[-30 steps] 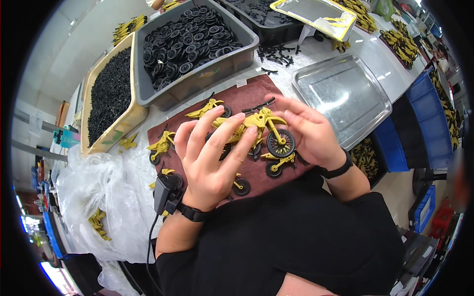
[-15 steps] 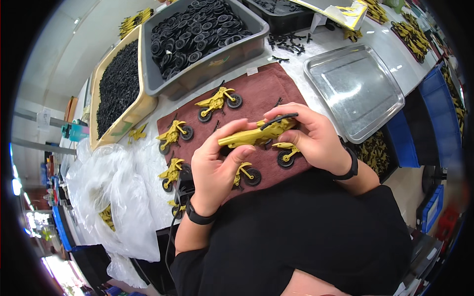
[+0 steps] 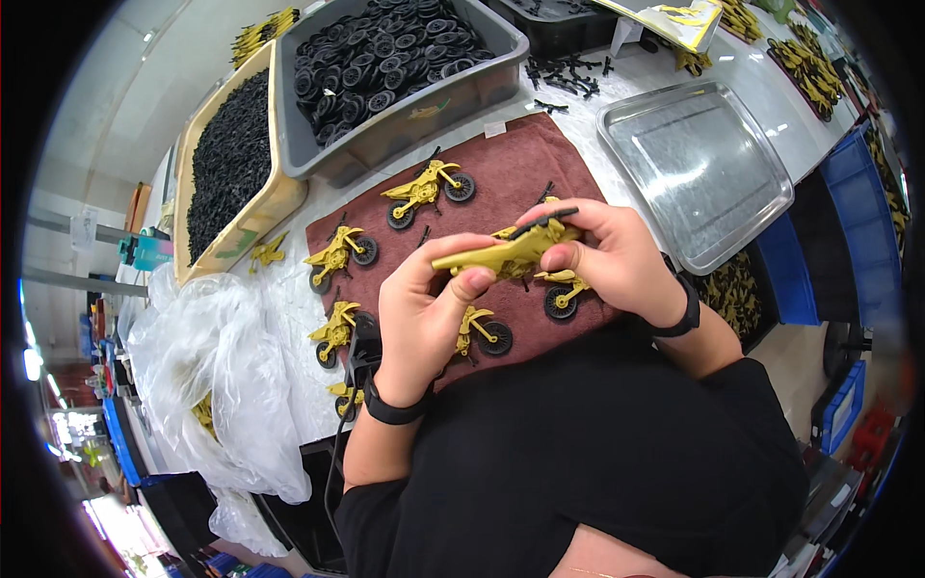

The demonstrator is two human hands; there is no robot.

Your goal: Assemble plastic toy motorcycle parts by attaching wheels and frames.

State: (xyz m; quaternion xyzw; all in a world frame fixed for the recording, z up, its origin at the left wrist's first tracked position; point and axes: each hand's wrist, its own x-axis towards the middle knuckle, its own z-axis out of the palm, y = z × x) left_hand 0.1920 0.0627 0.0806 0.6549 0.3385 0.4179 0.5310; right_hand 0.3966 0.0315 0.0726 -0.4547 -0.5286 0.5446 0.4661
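Between my two hands is a yellow toy motorcycle body with a black handlebar across its right end. My left hand pinches the body's left, tapered end between thumb and fingers. My right hand grips the end near the handlebar, thumb in front and fingers behind. No wheels show on the held body; its underside is partly hidden by my fingers. Below and around my hands, several yellow toy motorcycles with black wheels, such as one toy motorcycle, lie on a brown-red cloth.
A grey bin of black wheels stands at the back, beside a cream bin of small black parts. At right lies a metal tray; loose black handlebars lie behind it. Clear plastic bags sit at left.
The toy motorcycle body has tilted a little in my hands, its handlebar end turning up. My grip stays on both ends, and the left hand has shifted slightly.
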